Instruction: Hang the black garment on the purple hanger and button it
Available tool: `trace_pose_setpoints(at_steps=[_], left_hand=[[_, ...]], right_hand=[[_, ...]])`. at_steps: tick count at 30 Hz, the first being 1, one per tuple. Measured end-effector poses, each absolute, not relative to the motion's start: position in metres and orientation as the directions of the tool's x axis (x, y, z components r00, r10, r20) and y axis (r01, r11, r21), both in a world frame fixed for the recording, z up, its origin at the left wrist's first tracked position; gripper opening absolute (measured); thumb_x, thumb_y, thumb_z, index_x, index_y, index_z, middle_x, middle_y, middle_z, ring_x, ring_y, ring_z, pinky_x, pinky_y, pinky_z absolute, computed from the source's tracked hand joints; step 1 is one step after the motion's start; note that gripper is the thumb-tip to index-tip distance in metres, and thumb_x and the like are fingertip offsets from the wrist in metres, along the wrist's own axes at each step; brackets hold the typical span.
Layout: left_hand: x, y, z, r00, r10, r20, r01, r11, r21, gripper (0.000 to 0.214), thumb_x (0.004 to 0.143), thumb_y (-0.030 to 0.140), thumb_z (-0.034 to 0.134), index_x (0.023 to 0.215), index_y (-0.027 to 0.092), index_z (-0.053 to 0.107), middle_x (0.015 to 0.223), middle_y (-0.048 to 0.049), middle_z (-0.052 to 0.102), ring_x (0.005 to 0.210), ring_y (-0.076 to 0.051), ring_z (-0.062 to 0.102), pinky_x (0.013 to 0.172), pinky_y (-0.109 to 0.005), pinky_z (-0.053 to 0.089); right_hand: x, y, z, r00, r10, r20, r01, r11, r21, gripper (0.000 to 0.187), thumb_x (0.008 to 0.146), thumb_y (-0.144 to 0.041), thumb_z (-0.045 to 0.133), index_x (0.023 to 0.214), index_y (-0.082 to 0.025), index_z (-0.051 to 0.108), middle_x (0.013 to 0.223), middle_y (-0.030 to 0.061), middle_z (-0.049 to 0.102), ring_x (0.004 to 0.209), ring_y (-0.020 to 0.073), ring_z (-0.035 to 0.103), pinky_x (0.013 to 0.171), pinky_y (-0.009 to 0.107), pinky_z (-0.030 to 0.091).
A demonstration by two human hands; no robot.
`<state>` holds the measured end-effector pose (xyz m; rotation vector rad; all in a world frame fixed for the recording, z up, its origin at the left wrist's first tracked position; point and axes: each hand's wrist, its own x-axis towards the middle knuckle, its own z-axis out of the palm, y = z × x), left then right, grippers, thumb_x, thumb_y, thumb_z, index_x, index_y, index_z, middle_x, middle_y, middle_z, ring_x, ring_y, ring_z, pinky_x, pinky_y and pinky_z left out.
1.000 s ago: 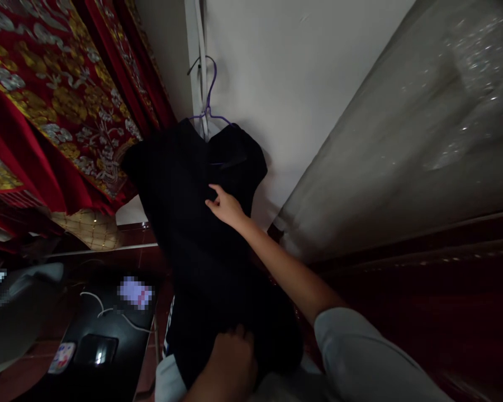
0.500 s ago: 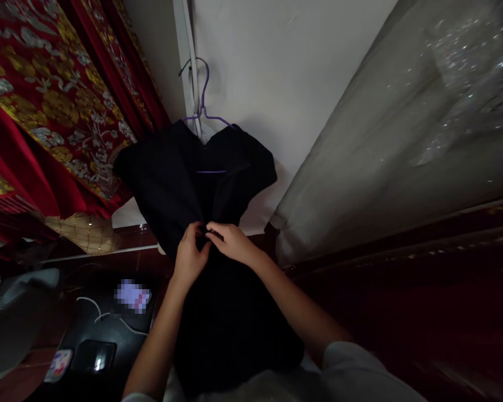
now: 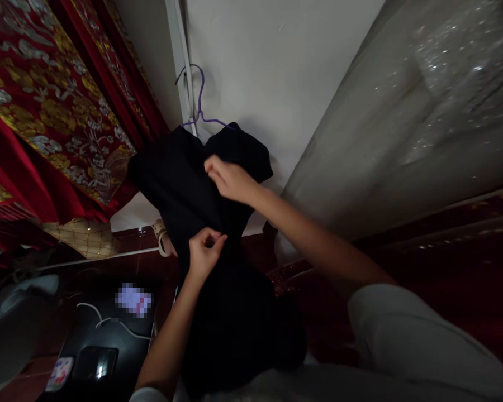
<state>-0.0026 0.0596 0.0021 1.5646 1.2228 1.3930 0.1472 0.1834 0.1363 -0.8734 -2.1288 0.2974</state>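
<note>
On a purple wire hanger point(image 3: 200, 106), a black short-sleeved cloth garment point(image 3: 235, 312) is hanging. The left hand point(image 3: 204, 254) is pinching its front; the curled right hand point(image 3: 230, 178) is sitting higher, its hold unclear. Seemingly, they are adjusting the front, calling for steady tension.

Hanger point(image 3: 200, 118): is hanging at upper centre, before the wall point(image 3: 276, 67).
Garment point(image 3: 238, 296): is hanging from the hanger, running down the centre toward the viewer.
Left hand point(image 3: 205, 251): is pinching the garment's front, around mid-height.
Right hand point(image 3: 230, 180): is hovering before or touching its upper front, above and right of the left.
Drapery point(image 3: 58, 100): is hanging at upper left, beside the garment's shoulder.
Sheeting point(image 3: 352, 167): is spreading along the right.
Tabletop point(image 3: 129, 357): is standing lower left, a phone point(image 3: 134, 301) and cable point(image 3: 109, 321) lying on it.
</note>
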Motion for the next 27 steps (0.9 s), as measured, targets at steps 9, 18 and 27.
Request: trace_pose_setpoints(at_steps=[9, 18, 27], left_hand=[[0.004, 0.092, 0.076, 0.417, 0.706, 0.572, 0.329, -0.704, 0.629, 0.011, 0.097, 0.028, 0.069, 0.098, 0.018, 0.068, 0.092, -0.0043, 0.069, 0.080, -0.015, 0.065, 0.071, -0.025, 0.049], [-0.024, 0.179, 0.192, 0.302, 0.522, 0.798, 0.432, -0.821, 0.374, 0.022, 0.098, 0.043, 0.069, 0.097, 0.021, 0.069, 0.086, -0.0028, 0.065, 0.085, -0.019, 0.063, 0.087, -0.035, 0.050], [-0.075, 0.199, 0.222, -0.030, 0.319, 0.947, 0.530, -0.799, 0.286, 0.041, 0.106, 0.051, 0.052, 0.099, 0.011, 0.058, 0.088, 0.0009, 0.059, 0.085, -0.008, 0.060, 0.088, -0.027, 0.048]], right_hand=[[0.137, 0.195, 0.201, -0.124, 0.751, 0.649, 0.201, 0.659, -0.724, 0.030, 0.090, -0.017, 0.071, 0.100, -0.029, 0.045, 0.068, -0.0068, 0.050, 0.071, 0.0141, 0.058, 0.072, 0.025, 0.051], [0.134, 0.175, 0.188, 0.041, 0.886, 0.462, -0.223, 0.459, -0.860, 0.029, 0.087, -0.010, 0.065, 0.085, -0.024, 0.039, 0.060, -0.0099, 0.053, 0.053, 0.0056, 0.051, 0.052, 0.016, 0.037], [0.093, 0.164, 0.113, 0.195, 0.957, 0.215, -0.262, 0.262, -0.929, 0.026, 0.077, -0.010, 0.051, 0.076, -0.024, 0.030, 0.058, -0.0062, 0.048, 0.051, 0.0083, 0.043, 0.049, 0.021, 0.027]])
